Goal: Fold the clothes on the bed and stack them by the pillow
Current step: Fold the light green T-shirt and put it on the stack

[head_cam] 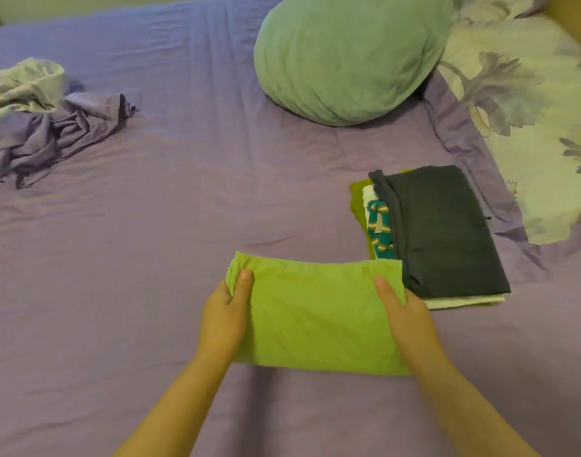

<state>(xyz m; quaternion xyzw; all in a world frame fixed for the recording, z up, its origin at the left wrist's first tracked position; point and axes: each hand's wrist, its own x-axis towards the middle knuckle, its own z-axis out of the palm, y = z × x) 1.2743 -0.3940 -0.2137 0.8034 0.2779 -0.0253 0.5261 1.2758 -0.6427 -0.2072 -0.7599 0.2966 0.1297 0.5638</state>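
A folded lime-green garment (315,311) lies flat on the purple bed sheet (183,209) in front of me. My left hand (225,316) grips its left edge, thumb on top. My right hand (404,315) grips its right edge the same way. Just right of it sits a stack of folded clothes (444,232) with a dark grey piece on top and teal-striped, white and green layers under it. The stack lies below the pale green pillow (348,57).
A crumpled purple garment (58,133) and a pale floral piece (25,84) lie in a heap at the far left. A floral quilt (529,127) covers the right side of the bed.
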